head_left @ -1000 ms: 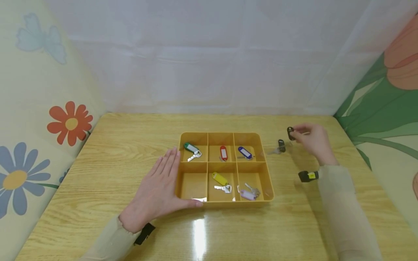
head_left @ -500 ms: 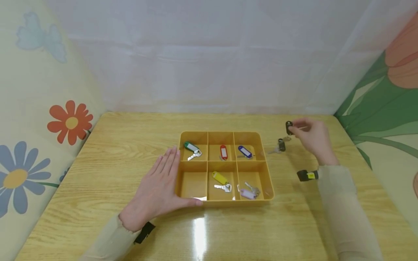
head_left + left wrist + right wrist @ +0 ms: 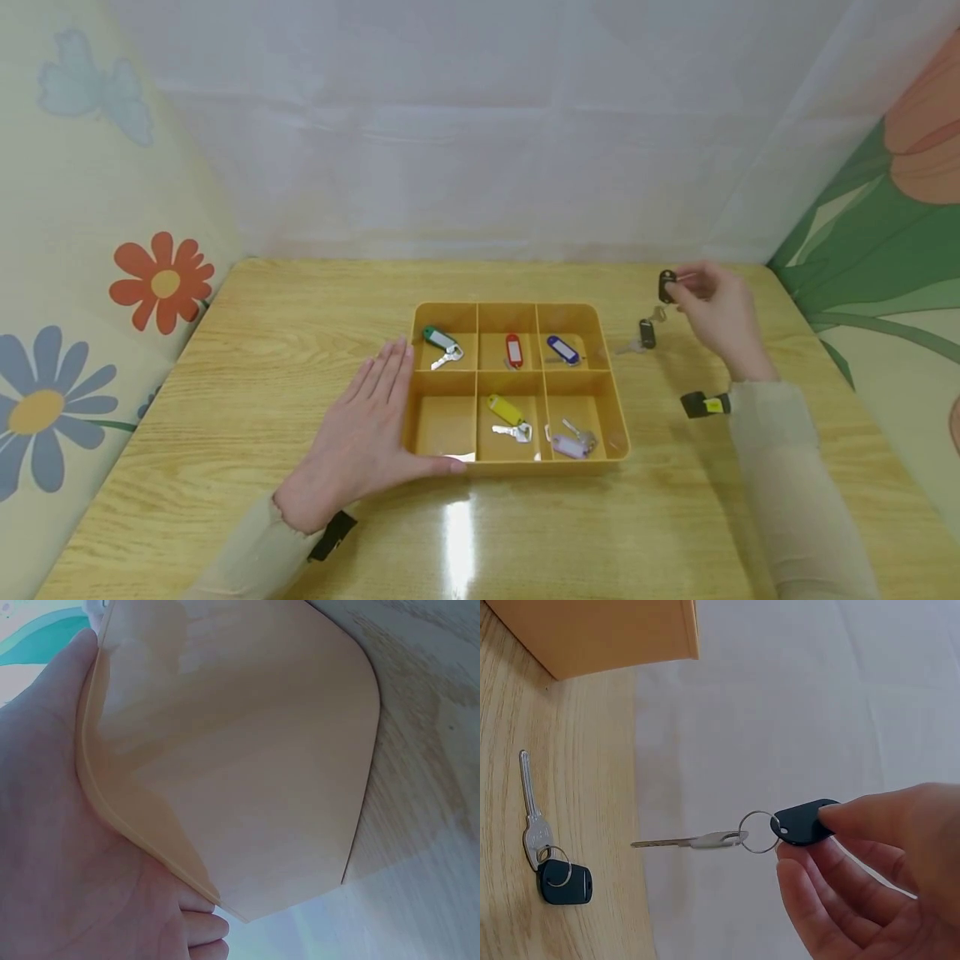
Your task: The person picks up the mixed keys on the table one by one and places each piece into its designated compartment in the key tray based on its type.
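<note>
My right hand (image 3: 722,323) pinches a black key tag (image 3: 801,823) between thumb and fingertips, right of the tray. From its ring dangles a silver key (image 3: 705,841), clear of the wood in the right wrist view. Below it a second black key tag (image 3: 566,883) with a silver key (image 3: 534,829) lies on the table. My left hand (image 3: 356,442) rests along the left side of a yellow-orange tray (image 3: 476,417), fingers straight against the wall and thumb along the front rim. The left wrist view shows that palm against the tray's wall (image 3: 255,772).
Six compartments divide the tray. Keys with green (image 3: 438,337), red (image 3: 513,350) and blue (image 3: 562,349) tags lie in the back row. Yellow (image 3: 506,409) and lilac (image 3: 570,447) tags lie at front middle and front right. A white cloth (image 3: 480,150) hangs behind the table (image 3: 300,308).
My right hand has risen and moved slightly back with the black key tag, its key hanging below. My left hand and the tray have stayed put.
</note>
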{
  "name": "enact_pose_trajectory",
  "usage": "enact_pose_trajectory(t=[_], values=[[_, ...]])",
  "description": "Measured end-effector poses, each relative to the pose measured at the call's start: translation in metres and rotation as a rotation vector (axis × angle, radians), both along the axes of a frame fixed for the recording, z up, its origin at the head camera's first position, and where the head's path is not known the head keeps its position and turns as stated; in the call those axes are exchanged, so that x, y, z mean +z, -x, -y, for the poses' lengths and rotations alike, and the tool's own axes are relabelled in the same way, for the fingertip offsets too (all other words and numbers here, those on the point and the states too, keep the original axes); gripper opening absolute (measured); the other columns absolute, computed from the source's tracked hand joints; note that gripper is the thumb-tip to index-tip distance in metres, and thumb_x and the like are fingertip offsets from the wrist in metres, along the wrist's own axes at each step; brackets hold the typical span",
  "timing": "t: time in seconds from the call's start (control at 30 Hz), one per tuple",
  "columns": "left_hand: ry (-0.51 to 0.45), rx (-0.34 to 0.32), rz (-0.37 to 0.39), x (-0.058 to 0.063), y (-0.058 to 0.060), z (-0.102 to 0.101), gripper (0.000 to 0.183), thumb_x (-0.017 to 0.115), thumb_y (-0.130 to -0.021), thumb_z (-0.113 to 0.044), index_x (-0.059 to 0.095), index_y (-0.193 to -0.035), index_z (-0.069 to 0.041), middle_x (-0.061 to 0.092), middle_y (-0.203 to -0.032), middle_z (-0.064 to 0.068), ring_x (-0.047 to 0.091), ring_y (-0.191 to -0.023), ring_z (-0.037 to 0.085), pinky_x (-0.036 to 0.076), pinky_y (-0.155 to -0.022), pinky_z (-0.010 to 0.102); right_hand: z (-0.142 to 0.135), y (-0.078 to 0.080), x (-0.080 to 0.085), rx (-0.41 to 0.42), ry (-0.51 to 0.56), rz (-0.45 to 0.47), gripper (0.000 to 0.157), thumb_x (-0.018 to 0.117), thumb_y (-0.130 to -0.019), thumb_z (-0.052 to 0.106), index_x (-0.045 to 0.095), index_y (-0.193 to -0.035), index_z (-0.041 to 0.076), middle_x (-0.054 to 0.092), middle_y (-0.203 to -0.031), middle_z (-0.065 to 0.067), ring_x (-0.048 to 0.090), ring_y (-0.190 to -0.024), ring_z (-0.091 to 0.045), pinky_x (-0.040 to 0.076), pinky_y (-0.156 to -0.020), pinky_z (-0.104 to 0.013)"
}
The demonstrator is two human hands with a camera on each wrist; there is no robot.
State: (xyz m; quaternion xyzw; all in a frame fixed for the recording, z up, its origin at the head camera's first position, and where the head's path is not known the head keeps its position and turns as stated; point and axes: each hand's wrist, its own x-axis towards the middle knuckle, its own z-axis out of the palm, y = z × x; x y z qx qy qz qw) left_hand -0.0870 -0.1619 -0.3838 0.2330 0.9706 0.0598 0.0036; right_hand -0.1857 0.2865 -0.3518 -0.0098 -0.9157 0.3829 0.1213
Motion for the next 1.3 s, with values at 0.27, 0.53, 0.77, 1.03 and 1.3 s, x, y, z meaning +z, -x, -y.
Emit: enact_pose_trajectory(t=[0.27,0.53,0.77,1.03,1.3], values=[[0.001,-0.002,-0.004,-0.001,0.000,0.000,0.145,0.036,-0.066,-0.103,-0.004,-0.160,0.001,-0.007,-0.167,0.017,-0.007,-0.153,0.028,0.007,-0.124,0.045,0.000,0.001,0.000,-0.004,-0.001,-0.015,0.033,0.064,-0.102,0.030,0.065,-0.123,0.005,0.071,-0.107,-0.016,0.065,-0.080,-0.009,0.052,-0.064,-0.014],[0.006,-0.002,-0.001,-0.001,0.000,0.000,0.145,0.036,-0.066,-0.103,-0.007,-0.160,-0.001,-0.008,-0.167,0.017,-0.007,-0.153,0.028,0.007,-0.124,0.044,0.003,-0.001,0.003,0.000,-0.015,-0.028,0.033,0.064,-0.102,0.031,0.066,-0.123,0.005,0.070,-0.106,-0.015,0.065,-0.081,-0.014,0.051,-0.065,-0.014],[0.006,0.002,0.003,-0.002,0.000,0.000,0.145,0.036,-0.066,-0.103,-0.006,-0.160,0.000,-0.007,-0.167,0.017,-0.007,-0.153,0.028,0.006,-0.124,0.044,0.006,-0.003,0.006,-0.001,-0.035,-0.026,0.035,0.065,-0.102,0.033,0.067,-0.123,0.005,0.069,-0.107,-0.014,0.067,-0.085,-0.024,0.051,-0.063,-0.015],[0.014,0.002,0.008,-0.001,0.000,0.000,0.145,0.035,-0.066,-0.103,-0.005,-0.160,0.000,-0.007,-0.167,0.017,-0.008,-0.153,0.028,0.006,-0.124,0.044,0.008,-0.005,0.009,0.004,-0.038,-0.031,0.035,0.065,-0.101,0.032,0.067,-0.123,0.005,0.070,-0.106,-0.014,0.067,-0.086,-0.024,0.051,-0.064,-0.015],[0.014,0.002,0.004,-0.001,0.000,0.000,0.145,0.035,-0.066,-0.103,-0.005,-0.160,0.000,-0.007,-0.167,0.017,-0.007,-0.153,0.028,0.006,-0.124,0.044,0.011,-0.005,0.012,0.001,-0.040,-0.037,0.033,0.066,-0.101,0.031,0.068,-0.122,0.005,0.070,-0.106,-0.014,0.067,-0.086,-0.026,0.050,-0.063,-0.015]])
